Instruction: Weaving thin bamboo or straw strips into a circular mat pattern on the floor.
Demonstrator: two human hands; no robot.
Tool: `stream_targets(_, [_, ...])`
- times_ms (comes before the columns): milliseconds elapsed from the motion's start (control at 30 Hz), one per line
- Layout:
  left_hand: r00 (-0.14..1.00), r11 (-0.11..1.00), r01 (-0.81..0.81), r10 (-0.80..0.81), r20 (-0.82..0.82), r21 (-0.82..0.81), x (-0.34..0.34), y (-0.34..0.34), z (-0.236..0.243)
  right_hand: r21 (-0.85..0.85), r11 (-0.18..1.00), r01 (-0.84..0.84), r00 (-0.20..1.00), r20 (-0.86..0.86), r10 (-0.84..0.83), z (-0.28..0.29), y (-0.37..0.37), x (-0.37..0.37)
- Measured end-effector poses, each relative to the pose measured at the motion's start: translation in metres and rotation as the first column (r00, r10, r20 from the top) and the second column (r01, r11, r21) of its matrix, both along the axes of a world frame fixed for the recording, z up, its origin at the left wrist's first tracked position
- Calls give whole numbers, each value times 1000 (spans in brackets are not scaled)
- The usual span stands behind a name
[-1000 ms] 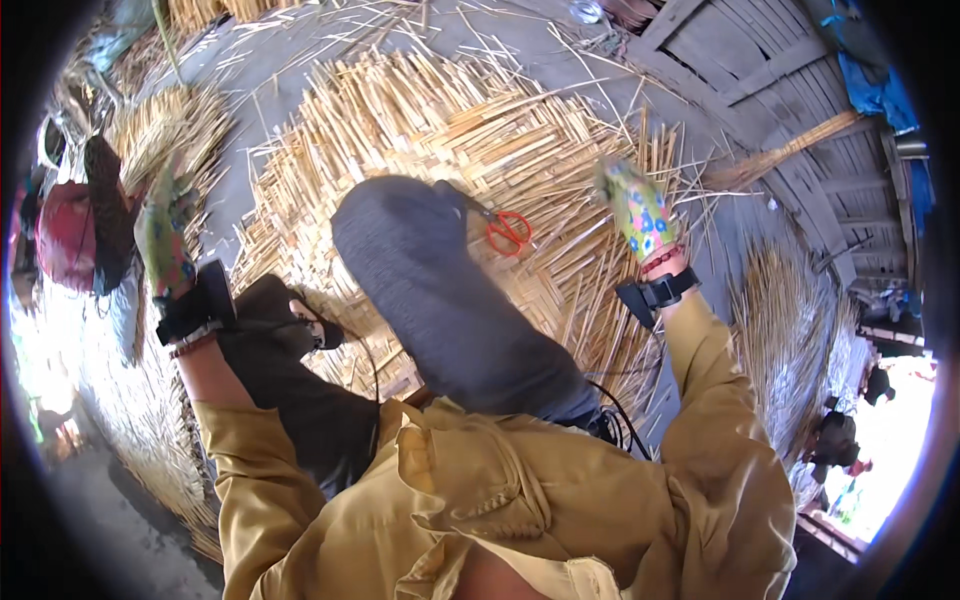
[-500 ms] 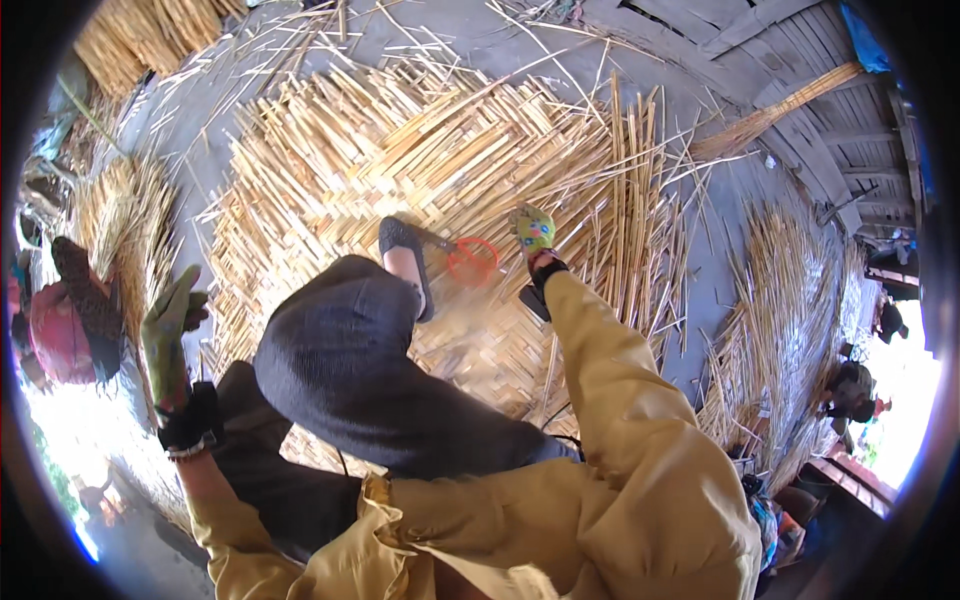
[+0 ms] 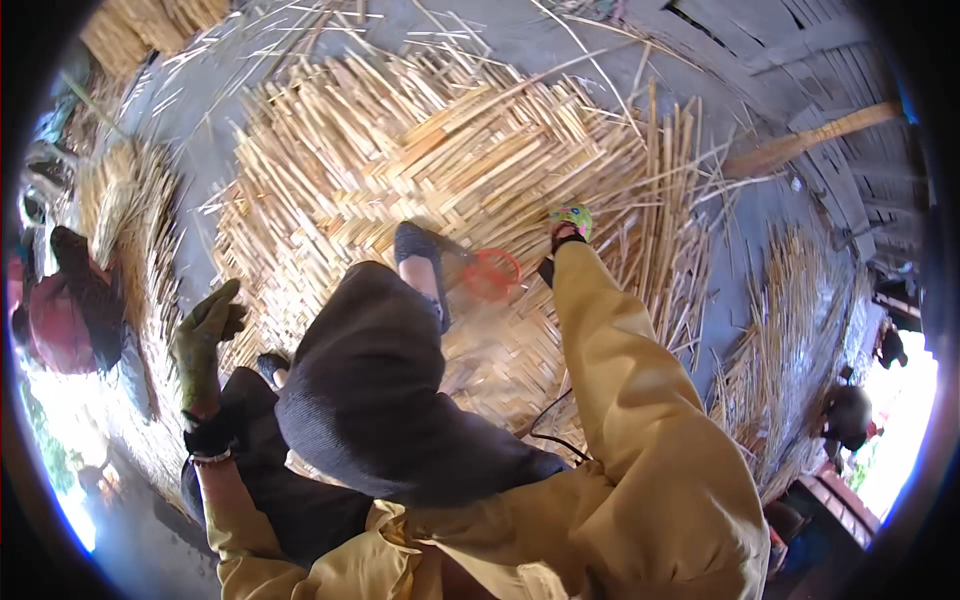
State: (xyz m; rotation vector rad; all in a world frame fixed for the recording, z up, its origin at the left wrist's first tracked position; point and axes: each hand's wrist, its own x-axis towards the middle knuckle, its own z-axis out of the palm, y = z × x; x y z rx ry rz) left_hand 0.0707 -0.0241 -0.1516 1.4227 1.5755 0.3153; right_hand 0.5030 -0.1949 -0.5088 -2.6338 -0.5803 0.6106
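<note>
A large mat woven from flat, straw-coloured split strips [image 3: 480, 180] lies on the grey floor, its far edges ending in loose strip ends. My right hand [image 3: 571, 222], in a patterned green glove, is low at the right part of the weave, beside long lengthwise strips [image 3: 668, 215]. Its fingers are foreshortened and blurred, so any grip is hidden. My left hand [image 3: 207, 345], in an olive-green glove, is raised off the mat's left side, fingers stretched out and holding nothing. My dark shoe [image 3: 418, 250] rests on the weave, near a red-orange ring-shaped thing [image 3: 491, 274].
Bundles of loose strips lie at the left [image 3: 130, 230] and the right [image 3: 785, 350]. A long broom-like bundle [image 3: 810, 140] leans at the far right by a grey plank wall [image 3: 800, 60]. Another person [image 3: 75, 310] is at the left edge.
My left hand has shifted right, toward my knee. My right arm reaches slightly farther right, and the right hand shows less. The whole view has turned a little.
</note>
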Motion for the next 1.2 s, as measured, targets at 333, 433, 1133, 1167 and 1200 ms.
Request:
stream_targets(333, [993, 1000, -22, 23, 113, -9, 5, -4, 14, 357, 557, 750, 417, -908, 19, 89, 3, -44])
stream_targets(433, [981, 997, 22, -35, 192, 73, 6, -5, 26, 740, 425, 522, 776, -619, 123, 167, 38, -93])
stream_targets(1133, [333, 962, -273, 107, 937, -13, -92, -7, 14, -237, -233, -943, -308, 885, 348, 399, 168, -339])
stream_targets(1167, [310, 953, -303, 126, 942, -28, -98, -5, 15, -232, -199, -952, -303, 807, 507, 400, 172, -347])
stream_targets(1200, [277, 955, -294, 40, 960, 45, -104, -4, 19, -221, -186, -957, -286, 810, 511, 401, 174, -354])
